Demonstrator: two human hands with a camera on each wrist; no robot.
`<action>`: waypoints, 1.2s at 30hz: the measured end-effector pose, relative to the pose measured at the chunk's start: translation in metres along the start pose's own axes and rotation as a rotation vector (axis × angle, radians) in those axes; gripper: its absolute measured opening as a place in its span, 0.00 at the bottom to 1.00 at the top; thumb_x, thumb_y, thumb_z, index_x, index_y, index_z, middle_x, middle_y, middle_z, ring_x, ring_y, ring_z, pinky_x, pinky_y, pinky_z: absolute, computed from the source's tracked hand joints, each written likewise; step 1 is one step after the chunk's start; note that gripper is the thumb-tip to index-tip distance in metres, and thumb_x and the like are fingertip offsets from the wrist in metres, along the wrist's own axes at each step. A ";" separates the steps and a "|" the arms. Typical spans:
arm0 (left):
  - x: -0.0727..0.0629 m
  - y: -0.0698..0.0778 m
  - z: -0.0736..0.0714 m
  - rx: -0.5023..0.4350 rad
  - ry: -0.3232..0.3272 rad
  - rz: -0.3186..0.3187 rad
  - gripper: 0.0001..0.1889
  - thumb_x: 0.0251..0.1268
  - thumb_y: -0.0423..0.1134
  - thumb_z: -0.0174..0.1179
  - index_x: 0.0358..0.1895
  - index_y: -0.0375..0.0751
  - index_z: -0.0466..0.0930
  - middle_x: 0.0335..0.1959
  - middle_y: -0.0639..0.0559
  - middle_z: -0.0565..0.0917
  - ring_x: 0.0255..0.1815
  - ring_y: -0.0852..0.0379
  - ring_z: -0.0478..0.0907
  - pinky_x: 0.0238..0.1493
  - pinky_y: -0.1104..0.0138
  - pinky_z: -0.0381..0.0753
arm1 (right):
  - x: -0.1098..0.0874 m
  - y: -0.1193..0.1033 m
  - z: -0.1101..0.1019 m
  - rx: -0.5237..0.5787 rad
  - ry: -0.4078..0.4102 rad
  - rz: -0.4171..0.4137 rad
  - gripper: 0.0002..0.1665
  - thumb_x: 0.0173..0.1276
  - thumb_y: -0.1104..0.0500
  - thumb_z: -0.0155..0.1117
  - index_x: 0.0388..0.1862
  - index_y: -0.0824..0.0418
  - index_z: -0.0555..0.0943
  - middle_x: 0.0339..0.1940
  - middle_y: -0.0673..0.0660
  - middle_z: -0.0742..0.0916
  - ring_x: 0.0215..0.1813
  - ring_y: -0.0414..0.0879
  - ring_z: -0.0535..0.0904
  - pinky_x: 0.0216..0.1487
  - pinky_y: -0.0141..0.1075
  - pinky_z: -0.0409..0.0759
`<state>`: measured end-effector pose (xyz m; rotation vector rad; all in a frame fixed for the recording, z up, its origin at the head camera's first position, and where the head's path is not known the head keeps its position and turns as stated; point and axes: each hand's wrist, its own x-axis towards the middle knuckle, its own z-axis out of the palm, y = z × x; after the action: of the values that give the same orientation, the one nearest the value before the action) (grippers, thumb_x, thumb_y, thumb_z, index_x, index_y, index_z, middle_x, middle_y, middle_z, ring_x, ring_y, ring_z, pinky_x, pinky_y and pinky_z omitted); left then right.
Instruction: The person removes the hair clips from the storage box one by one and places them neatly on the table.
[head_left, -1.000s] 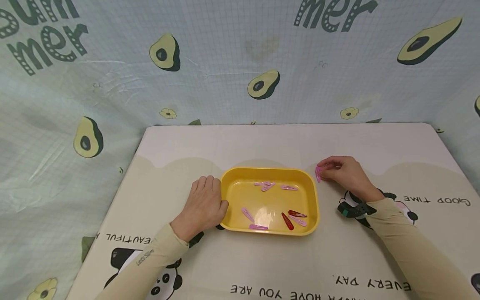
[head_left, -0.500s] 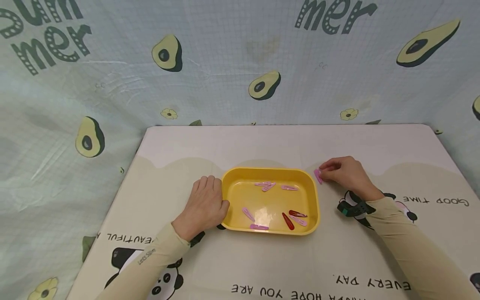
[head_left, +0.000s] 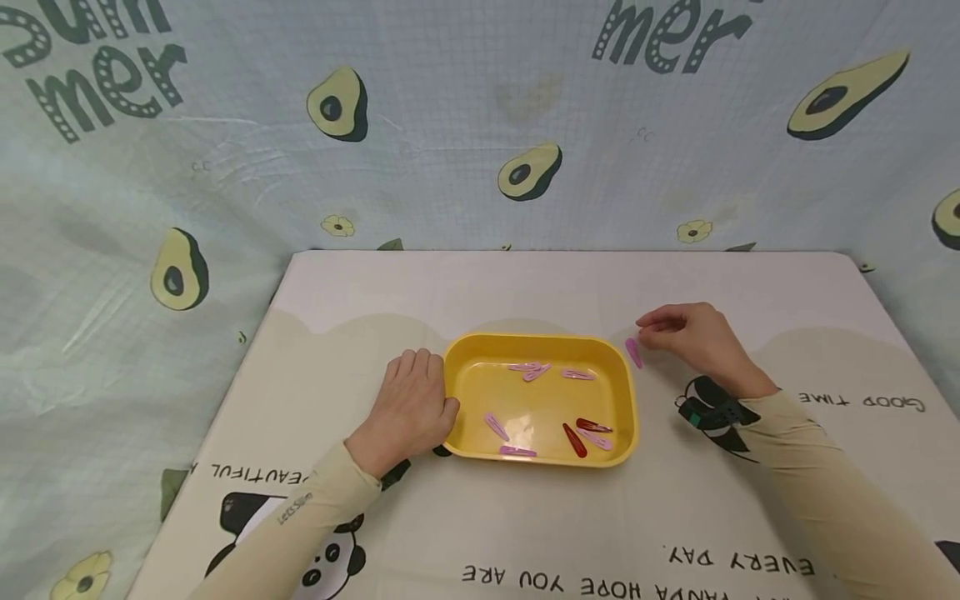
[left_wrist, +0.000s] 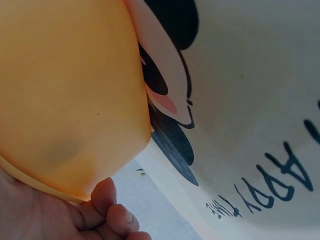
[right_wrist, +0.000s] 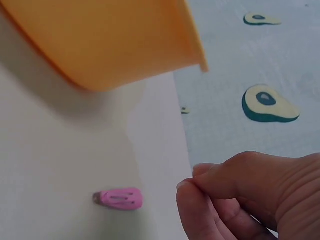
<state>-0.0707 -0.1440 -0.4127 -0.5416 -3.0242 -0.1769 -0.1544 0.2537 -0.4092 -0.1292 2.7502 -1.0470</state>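
Note:
My left hand (head_left: 411,406) grips the left end of a yellow plastic tray (head_left: 540,460), with the thumb at the rim. In the left wrist view, the fingers (left_wrist: 104,192) curl against the tray's outer wall (left_wrist: 75,100). Just right of the tray, a pink snap hair clip (head_left: 633,352) lies on the table, seen also as a pink hair clip (right_wrist: 120,198) in the right wrist view. My right hand (head_left: 693,337) hovers beside that clip, apart from it, holding nothing, its fingers loosely bent. Inside the tray lie several pink hair clips (head_left: 577,374) and two dark red ones (head_left: 575,440).
The table (head_left: 570,533) wears a pale cover printed with pandas and lettering. Its back edge meets a hanging cloth (head_left: 435,100) with avocado prints. A black wrist strap (head_left: 716,414) sits on the right wrist.
My right hand has let go of the pink hair clip, leaving it on the table, and has drawn slightly up and away. The left hand stays on the tray.

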 end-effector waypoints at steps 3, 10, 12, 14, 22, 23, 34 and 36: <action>0.000 -0.001 0.000 -0.002 -0.001 -0.001 0.11 0.63 0.40 0.54 0.35 0.35 0.66 0.29 0.48 0.62 0.34 0.49 0.57 0.42 0.60 0.58 | -0.001 -0.007 -0.002 0.010 0.008 -0.015 0.21 0.70 0.51 0.70 0.57 0.61 0.86 0.49 0.62 0.91 0.49 0.53 0.85 0.48 0.28 0.78; 0.000 -0.002 -0.001 -0.009 -0.022 -0.012 0.12 0.64 0.41 0.54 0.36 0.34 0.67 0.30 0.47 0.62 0.36 0.49 0.57 0.43 0.60 0.59 | -0.006 -0.028 -0.003 0.014 0.029 -0.065 0.20 0.70 0.50 0.71 0.55 0.59 0.87 0.48 0.60 0.92 0.47 0.50 0.87 0.46 0.22 0.77; 0.000 -0.003 -0.001 -0.011 -0.022 -0.012 0.12 0.64 0.41 0.54 0.37 0.34 0.67 0.30 0.47 0.62 0.36 0.49 0.57 0.43 0.60 0.59 | -0.007 -0.035 -0.003 0.023 0.028 -0.081 0.19 0.69 0.50 0.71 0.54 0.59 0.87 0.47 0.59 0.92 0.46 0.48 0.87 0.46 0.22 0.77; 0.000 -0.003 -0.001 -0.010 -0.023 -0.012 0.12 0.65 0.41 0.54 0.37 0.34 0.67 0.30 0.47 0.62 0.35 0.49 0.57 0.43 0.60 0.59 | -0.009 -0.041 -0.002 0.041 0.022 -0.099 0.19 0.69 0.51 0.72 0.54 0.59 0.87 0.47 0.59 0.92 0.44 0.44 0.88 0.46 0.21 0.78; 0.000 -0.004 0.000 -0.029 -0.053 -0.019 0.12 0.66 0.42 0.52 0.37 0.34 0.67 0.30 0.47 0.62 0.36 0.48 0.57 0.45 0.58 0.60 | -0.012 -0.063 0.006 0.124 -0.032 -0.147 0.20 0.68 0.53 0.73 0.54 0.61 0.87 0.47 0.59 0.92 0.42 0.34 0.88 0.46 0.20 0.80; 0.000 -0.004 0.000 -0.030 -0.051 -0.017 0.12 0.66 0.42 0.52 0.37 0.34 0.67 0.30 0.47 0.63 0.36 0.48 0.57 0.45 0.58 0.60 | -0.012 -0.065 0.007 0.131 -0.037 -0.146 0.19 0.68 0.53 0.73 0.54 0.61 0.87 0.48 0.59 0.92 0.43 0.36 0.88 0.45 0.22 0.81; 0.000 -0.003 0.000 -0.033 -0.068 -0.013 0.12 0.67 0.42 0.53 0.38 0.35 0.67 0.31 0.47 0.63 0.37 0.49 0.58 0.47 0.57 0.62 | -0.009 -0.087 0.031 0.168 -0.080 -0.156 0.15 0.68 0.55 0.73 0.51 0.58 0.87 0.46 0.57 0.92 0.45 0.47 0.88 0.46 0.21 0.81; -0.001 -0.003 -0.001 -0.025 -0.063 -0.015 0.12 0.67 0.42 0.53 0.38 0.35 0.67 0.31 0.47 0.63 0.37 0.48 0.58 0.47 0.57 0.62 | -0.007 -0.091 0.037 0.178 -0.094 -0.175 0.15 0.68 0.56 0.73 0.51 0.59 0.87 0.46 0.57 0.92 0.45 0.47 0.88 0.47 0.21 0.81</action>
<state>-0.0713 -0.1475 -0.4121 -0.5362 -3.0919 -0.2028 -0.1382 0.1623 -0.3746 -0.3880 2.5847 -1.2897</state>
